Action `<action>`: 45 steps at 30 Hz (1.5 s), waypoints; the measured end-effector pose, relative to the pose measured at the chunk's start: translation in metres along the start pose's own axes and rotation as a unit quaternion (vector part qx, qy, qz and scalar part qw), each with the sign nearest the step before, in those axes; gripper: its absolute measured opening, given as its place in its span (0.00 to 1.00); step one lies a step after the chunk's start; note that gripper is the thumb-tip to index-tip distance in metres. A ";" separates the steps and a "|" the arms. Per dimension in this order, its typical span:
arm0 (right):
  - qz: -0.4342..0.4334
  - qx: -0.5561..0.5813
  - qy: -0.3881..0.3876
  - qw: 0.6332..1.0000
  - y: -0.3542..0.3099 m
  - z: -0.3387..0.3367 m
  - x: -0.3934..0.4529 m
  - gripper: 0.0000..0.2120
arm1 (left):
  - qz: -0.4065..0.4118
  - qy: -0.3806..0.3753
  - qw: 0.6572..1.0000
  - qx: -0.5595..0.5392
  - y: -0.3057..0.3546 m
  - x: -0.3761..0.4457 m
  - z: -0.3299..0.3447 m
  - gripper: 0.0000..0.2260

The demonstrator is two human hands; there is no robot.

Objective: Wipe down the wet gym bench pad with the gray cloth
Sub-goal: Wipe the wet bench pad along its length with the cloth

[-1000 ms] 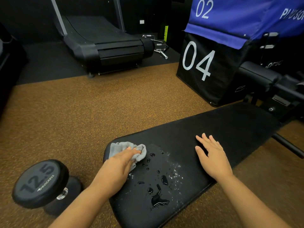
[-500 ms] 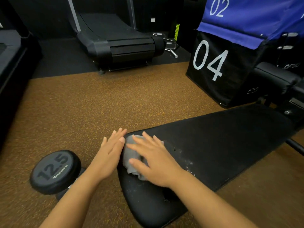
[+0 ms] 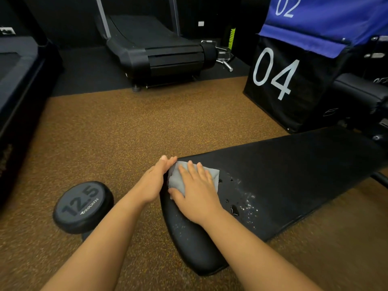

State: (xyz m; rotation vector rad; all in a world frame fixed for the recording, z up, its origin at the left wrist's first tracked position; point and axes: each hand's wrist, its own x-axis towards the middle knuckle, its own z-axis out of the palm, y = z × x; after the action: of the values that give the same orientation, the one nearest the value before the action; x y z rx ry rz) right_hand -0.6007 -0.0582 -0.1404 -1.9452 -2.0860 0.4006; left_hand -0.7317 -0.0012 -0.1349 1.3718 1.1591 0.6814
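Observation:
A long black bench pad [image 3: 294, 177] runs from the lower middle to the right edge. The gray cloth [image 3: 175, 180] lies crumpled on its near left end. My right hand [image 3: 196, 191] lies flat on the cloth, fingers straight, pressing it onto the pad. My left hand [image 3: 154, 180] stands on edge against the pad's left end, its straight fingers touching the cloth's left side. Water drops and a small puddle [image 3: 235, 210] sit on the pad just right of my right hand.
A black 12.5 dumbbell [image 3: 83, 206] lies on the brown speckled floor left of the pad. A black box marked 04 [image 3: 279, 80] with a blue cover stands at the back right. A treadmill [image 3: 155, 49] stands at the back, another machine at the far left.
My right hand moved from the middle of the pad onto the cloth. My left hand let go of the cloth and slid to its left side. Fewer drops now show.

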 end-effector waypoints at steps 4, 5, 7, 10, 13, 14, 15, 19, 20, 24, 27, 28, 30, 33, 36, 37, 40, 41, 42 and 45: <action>-0.029 0.027 0.030 0.999 -0.002 0.007 0.007 0.21 | 0.004 0.002 1.000 -0.017 -0.001 0.000 0.003 0.23; -0.046 0.029 0.043 0.998 -0.003 0.006 0.007 0.19 | 0.008 0.002 1.000 -0.015 -0.001 -0.001 0.003 0.23; -0.075 0.055 0.036 0.995 -0.003 0.006 0.005 0.18 | 0.007 0.001 1.000 -0.016 -0.001 -0.001 0.003 0.23; -0.137 0.098 -0.001 0.986 0.003 0.007 -0.001 0.19 | 0.004 0.004 1.000 -0.023 -0.001 0.000 0.003 0.23; -0.157 0.130 -0.037 0.978 0.009 -0.001 -0.011 0.18 | 0.007 0.011 1.000 0.004 -0.002 -0.001 0.005 0.23; -0.164 0.137 -0.049 0.976 0.011 -0.005 -0.017 0.17 | 0.010 0.010 1.000 0.011 -0.004 0.000 0.005 0.23; -0.171 0.139 -0.056 0.974 0.012 -0.012 -0.024 0.17 | 0.012 0.007 1.000 0.015 -0.005 0.001 0.004 0.23; -0.219 0.154 -0.082 0.960 0.020 -0.028 -0.056 0.18 | 0.012 0.006 1.000 0.025 -0.008 0.001 0.003 0.24; -0.232 0.156 -0.092 0.956 0.022 -0.031 -0.063 0.18 | 0.017 0.005 0.999 0.036 -0.010 0.001 0.003 0.24; -0.271 0.143 -0.133 0.943 0.031 -0.040 -0.080 0.15 | 0.028 0.011 0.996 0.083 -0.013 -0.001 0.006 0.22; -0.268 0.164 -0.155 0.936 0.038 -0.048 -0.088 0.14 | 0.049 0.002 0.987 0.151 -0.013 -0.004 0.009 0.21; -0.261 0.161 -0.157 0.939 0.041 -0.051 -0.089 0.14 | 0.054 -0.003 0.982 0.183 -0.012 -0.006 0.010 0.21; -0.237 0.179 -0.138 0.945 0.048 -0.057 -0.085 0.16 | 0.072 -0.006 0.963 0.259 -0.012 -0.007 0.012 0.21; -0.114 0.319 0.013 0.941 0.063 -0.064 -0.065 0.16 | 0.095 0.012 0.925 0.367 -0.012 -0.012 0.018 0.23; 0.016 0.296 0.166 0.940 0.079 -0.074 -0.034 0.16 | 0.109 0.027 0.887 0.447 -0.014 -0.021 0.036 0.26; 0.032 0.285 0.194 0.938 0.082 -0.077 -0.025 0.17 | 0.113 0.030 0.882 0.456 -0.014 -0.025 0.043 0.28; 0.026 0.238 0.176 0.955 0.084 -0.075 -0.004 0.17 | 0.106 0.040 0.887 0.448 -0.016 -0.028 0.052 0.33; 0.025 0.185 0.133 0.973 0.086 -0.068 0.002 0.16 | 0.105 0.044 0.889 0.443 -0.017 -0.027 0.052 0.35; 0.031 0.116 0.081 0.989 0.088 -0.061 0.005 0.17 | 0.105 0.043 0.889 0.444 -0.017 -0.026 0.051 0.37; 0.070 0.040 -0.003 0.997 0.093 -0.047 0.005 0.21 | 0.113 0.041 0.874 0.471 -0.017 -0.025 0.051 0.38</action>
State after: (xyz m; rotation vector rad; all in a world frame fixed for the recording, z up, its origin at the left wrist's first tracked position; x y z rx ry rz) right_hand -0.4978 -0.0459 -0.1315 -2.0507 -1.9119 0.5109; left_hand -0.6986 -0.0464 -0.1546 2.3416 1.4952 0.3122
